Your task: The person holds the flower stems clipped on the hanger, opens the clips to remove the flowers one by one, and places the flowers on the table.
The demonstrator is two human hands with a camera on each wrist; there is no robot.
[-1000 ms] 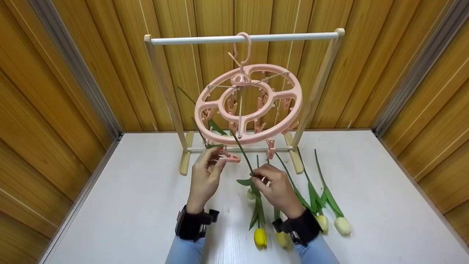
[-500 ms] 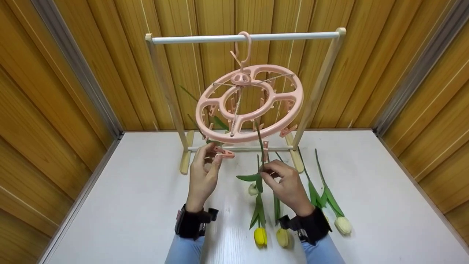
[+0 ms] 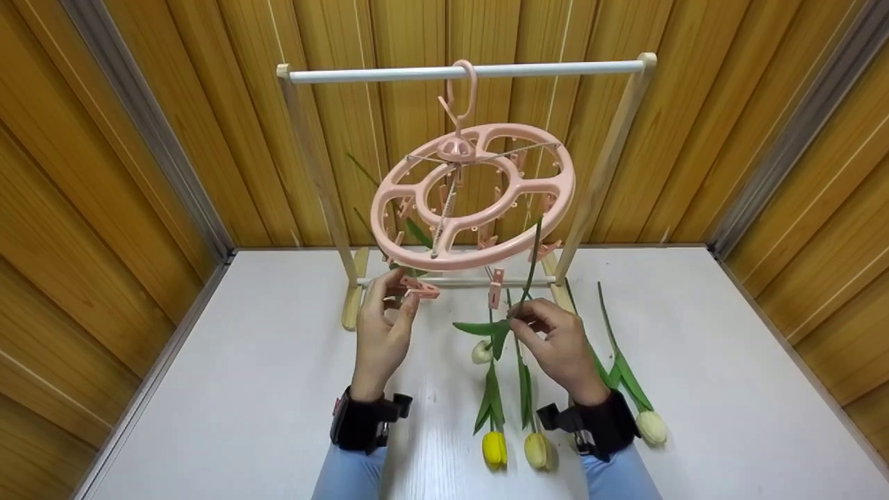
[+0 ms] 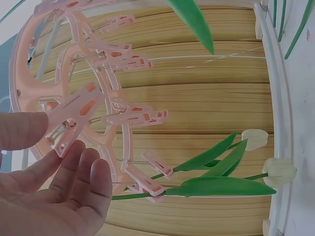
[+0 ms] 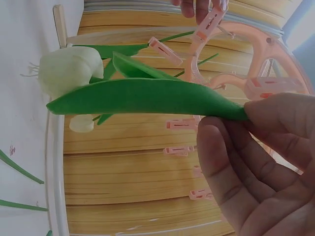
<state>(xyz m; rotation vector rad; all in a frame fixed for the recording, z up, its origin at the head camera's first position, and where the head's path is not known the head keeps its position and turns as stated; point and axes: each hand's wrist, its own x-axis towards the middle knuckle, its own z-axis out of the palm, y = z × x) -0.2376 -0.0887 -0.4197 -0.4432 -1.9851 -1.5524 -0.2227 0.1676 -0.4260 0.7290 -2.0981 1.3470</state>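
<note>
My left hand [image 3: 383, 337] pinches a pink clothespin [image 4: 74, 115] between thumb and fingers, below the front left of a round pink clip hanger [image 3: 462, 262]. To its right, my right hand [image 3: 555, 340] pinches an artificial white tulip [image 5: 74, 71] by its stem, near the leaves. The bloom hangs down, and the bare stem end points up toward the ring's front right. Two white tulips, one lower bloom [image 4: 279, 171] and one beyond it [image 4: 254, 139], hang bloom-down at clips on the hanger in the left wrist view.
The hanger hooks over the white bar [image 3: 375, 75] of a wooden-legged rack. On the white table [image 3: 264, 389] lie a yellow tulip [image 3: 494, 448], a pale yellow tulip [image 3: 537, 450] and a white-bloomed one [image 3: 651, 427]. A loose clothespin [image 3: 495, 288] dangles between my hands.
My right hand has moved right with the tulip, whose stem now leans right instead of left. The hanger has turned slightly. My left hand, still pinching the clothespin, has shifted a little left.
</note>
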